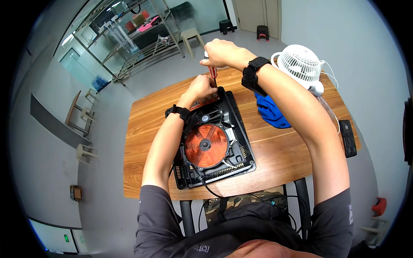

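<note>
An induction cooker base [238, 133] lies with its inside exposed on the wooden table, a round copper coil [198, 151] near its close end. My right hand [223, 53] is closed round a screwdriver [213, 72] with a red and clear handle. The screwdriver stands nearly upright, its shaft pointing down at the cooker's far edge. Beside the lower shaft, my left hand [200, 87] is closed, fingertips pinched; what they grip is hidden. A circuit board [205, 101] shows partly below that hand. The screwdriver's tip cannot be made out.
A blue cloth [272, 112] lies right of the cooker, under my right forearm. A white fan [297, 64] with a cable stands at the far right of the table [279, 148]. Near the right edge rests a black oblong object [348, 138]. A metal rack [142, 56] stands beyond.
</note>
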Available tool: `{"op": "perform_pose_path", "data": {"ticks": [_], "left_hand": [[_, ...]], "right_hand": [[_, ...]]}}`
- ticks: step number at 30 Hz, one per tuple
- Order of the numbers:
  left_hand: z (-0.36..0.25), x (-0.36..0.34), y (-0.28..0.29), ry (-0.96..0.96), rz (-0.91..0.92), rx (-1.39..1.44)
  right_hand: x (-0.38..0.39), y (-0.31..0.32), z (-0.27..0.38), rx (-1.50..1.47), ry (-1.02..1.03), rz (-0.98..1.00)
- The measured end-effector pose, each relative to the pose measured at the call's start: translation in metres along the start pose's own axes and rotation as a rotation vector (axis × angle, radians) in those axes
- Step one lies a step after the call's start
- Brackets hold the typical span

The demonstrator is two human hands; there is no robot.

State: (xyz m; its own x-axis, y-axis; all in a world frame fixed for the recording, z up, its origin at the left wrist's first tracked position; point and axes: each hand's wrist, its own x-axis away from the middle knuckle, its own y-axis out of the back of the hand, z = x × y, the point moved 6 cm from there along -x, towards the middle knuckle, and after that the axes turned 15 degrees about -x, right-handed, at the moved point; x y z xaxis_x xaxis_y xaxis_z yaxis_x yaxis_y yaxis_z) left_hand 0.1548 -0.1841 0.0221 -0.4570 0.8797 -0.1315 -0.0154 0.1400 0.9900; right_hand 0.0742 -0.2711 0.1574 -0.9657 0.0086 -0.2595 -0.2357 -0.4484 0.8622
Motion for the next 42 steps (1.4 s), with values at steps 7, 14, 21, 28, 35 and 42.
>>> {"op": "perform_pose_path", "data": {"ticks": [7,14,21,28,35,42], "left_hand": [[0.006,-0.003,-0.014,0.054,0.056,0.032],[0.003,-0.002,-0.009,0.039,0.065,0.002],[0.005,-0.001,-0.013,0.056,0.138,-0.001],[0.007,-0.002,-0.017,-0.004,0.132,-0.058],[0.009,0.001,-0.017,0.024,0.125,-0.021],[0.004,0.004,-0.014,-0.012,0.078,-0.006]], "right_hand": [[-0.006,-0.011,-0.001,-0.003,0.019,-0.007],[-0.008,-0.013,-0.001,-0.015,-0.018,0.018],[-0.011,-0.019,-0.005,-0.027,-0.037,0.033],[-0.012,-0.020,-0.008,-0.016,-0.044,0.021],[-0.012,-0.021,-0.004,0.002,-0.050,0.046],[-0.008,-0.020,-0.001,0.012,-0.034,0.023]]}}
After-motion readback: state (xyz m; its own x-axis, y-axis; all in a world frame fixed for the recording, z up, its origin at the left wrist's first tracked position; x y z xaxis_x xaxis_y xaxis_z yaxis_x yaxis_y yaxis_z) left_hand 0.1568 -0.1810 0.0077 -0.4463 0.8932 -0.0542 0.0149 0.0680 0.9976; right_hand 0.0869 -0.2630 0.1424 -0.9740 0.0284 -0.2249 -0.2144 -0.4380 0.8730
